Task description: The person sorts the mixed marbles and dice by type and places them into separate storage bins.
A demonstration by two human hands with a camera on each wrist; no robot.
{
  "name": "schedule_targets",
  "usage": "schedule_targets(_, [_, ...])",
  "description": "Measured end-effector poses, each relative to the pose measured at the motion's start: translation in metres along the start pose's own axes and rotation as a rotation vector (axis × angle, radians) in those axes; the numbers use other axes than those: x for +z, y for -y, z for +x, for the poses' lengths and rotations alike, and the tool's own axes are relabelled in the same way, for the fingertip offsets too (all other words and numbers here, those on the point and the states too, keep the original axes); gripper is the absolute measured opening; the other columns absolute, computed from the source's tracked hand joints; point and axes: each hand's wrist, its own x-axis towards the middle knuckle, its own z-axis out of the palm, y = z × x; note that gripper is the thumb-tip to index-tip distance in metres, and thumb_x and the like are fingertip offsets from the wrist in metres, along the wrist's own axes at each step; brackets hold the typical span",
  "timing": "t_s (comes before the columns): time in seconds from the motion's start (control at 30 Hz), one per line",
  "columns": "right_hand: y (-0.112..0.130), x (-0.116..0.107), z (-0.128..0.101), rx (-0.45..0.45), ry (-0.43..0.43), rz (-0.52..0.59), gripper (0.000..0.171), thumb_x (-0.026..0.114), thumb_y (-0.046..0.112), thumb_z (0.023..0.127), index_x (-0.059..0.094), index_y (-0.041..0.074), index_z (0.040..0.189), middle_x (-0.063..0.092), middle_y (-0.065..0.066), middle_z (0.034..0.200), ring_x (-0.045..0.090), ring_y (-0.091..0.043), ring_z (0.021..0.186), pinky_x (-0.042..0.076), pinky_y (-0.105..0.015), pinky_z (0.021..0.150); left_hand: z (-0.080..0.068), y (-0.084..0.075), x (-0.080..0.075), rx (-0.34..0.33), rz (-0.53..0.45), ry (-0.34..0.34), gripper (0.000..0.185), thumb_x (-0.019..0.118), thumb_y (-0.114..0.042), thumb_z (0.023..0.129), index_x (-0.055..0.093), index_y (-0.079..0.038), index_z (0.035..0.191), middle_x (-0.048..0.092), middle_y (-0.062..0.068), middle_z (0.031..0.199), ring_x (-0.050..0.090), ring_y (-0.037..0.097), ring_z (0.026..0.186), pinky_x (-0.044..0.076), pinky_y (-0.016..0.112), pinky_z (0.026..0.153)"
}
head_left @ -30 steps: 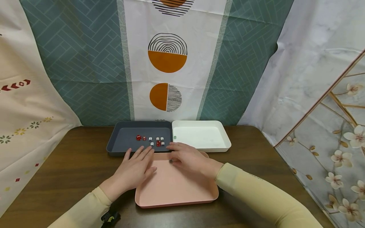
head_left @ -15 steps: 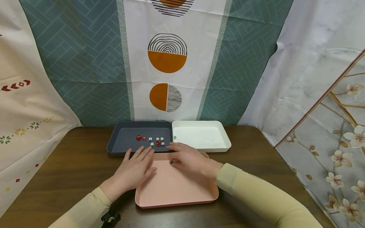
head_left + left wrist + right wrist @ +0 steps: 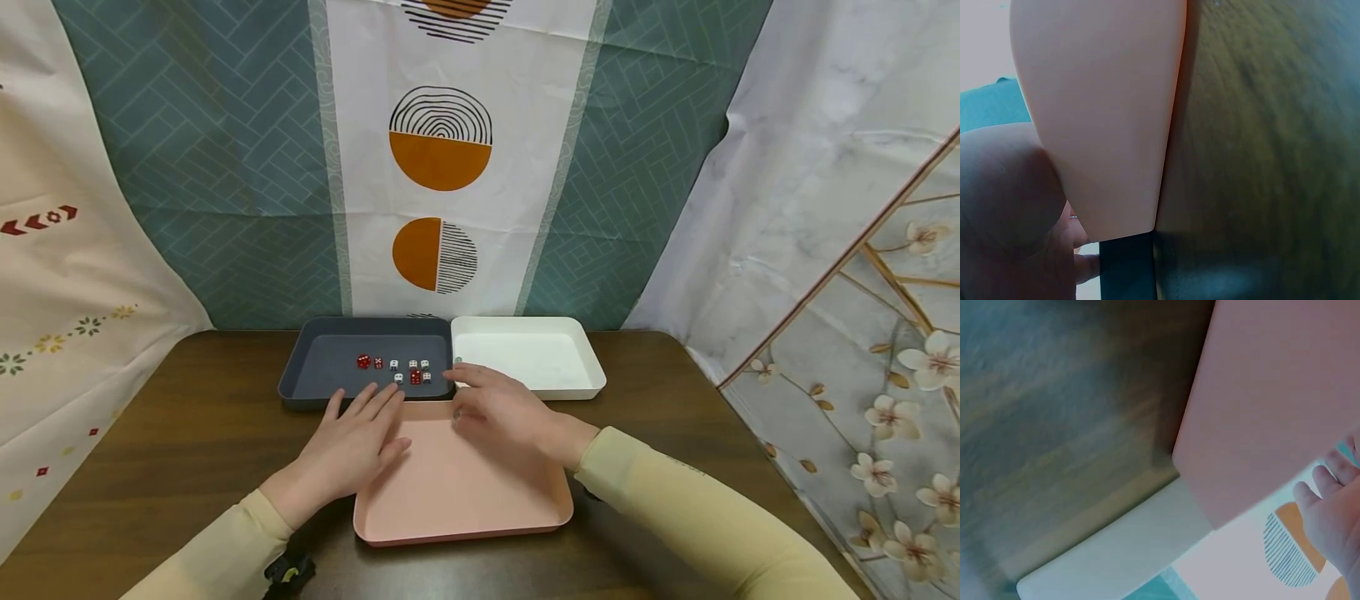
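Note:
My left hand (image 3: 352, 446) lies flat, fingers straight, partly on the wooden table (image 3: 187, 433) and partly on the left rim of an empty pink tray (image 3: 465, 500). My right hand (image 3: 497, 408) hovers over the pink tray's far edge. Its index finger points at the seam between a grey tray (image 3: 292, 379) and a white tray (image 3: 540, 358); the other fingers bend down and hide what lies under them. Several small red and white dice (image 3: 411, 371) sit in the grey tray. The left wrist view is filled by the pink tray (image 3: 1104, 112), and the right wrist view shows its corner (image 3: 1272, 394).
The white tray holds only a small green dot (image 3: 459, 361) near its left wall. Patterned curtains hang right behind the trays and along both sides of the table. A black strap (image 3: 288, 573) shows at my left sleeve.
My right hand has shifted a little forward, towards the grey and white trays. The left hand and the dice have stayed put.

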Motion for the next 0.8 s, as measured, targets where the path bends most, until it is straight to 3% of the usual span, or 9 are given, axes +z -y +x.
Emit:
schedule_targets(0.13, [-0.005,-0.007,-0.001,0.004,-0.053,0.017,0.005,0.08,0.017,0.105,0.079,0.02,0.11,0.055,-0.009,0.165,0.042,-0.029,0.16,0.041,-0.045,0.125,0.0,0.0,-0.001,-0.007,-0.008,0.009,0.073,0.07,-0.047,0.108,0.052,-0.005,0.164,0.046,0.017,0.171,0.038,0.046,0.159,0.019,0.08,0.124])
schedule_targets(0.37, [-0.013,-0.018,0.001,0.058,-0.107,-0.011,0.007,0.084,0.015,0.101,0.08,0.017,0.107,0.056,-0.009,0.164,0.044,-0.028,0.159,0.049,-0.043,0.119,0.0,0.0,0.0,0.003,0.001,-0.004,0.072,0.071,-0.047,0.108,0.052,-0.005,0.164,0.047,0.017,0.17,0.039,0.046,0.158,0.02,0.08,0.123])
schedule_targets(0.8, [-0.044,-0.024,0.017,0.149,-0.118,-0.055,0.011,0.081,0.02,0.105,0.08,0.013,0.112,0.057,-0.01,0.162,0.049,-0.031,0.154,0.046,-0.045,0.121,0.0,-0.001,0.0,0.002,-0.002,-0.005,0.072,0.07,-0.046,0.108,0.052,-0.005,0.164,0.046,0.017,0.171,0.039,0.046,0.159,0.02,0.08,0.123])
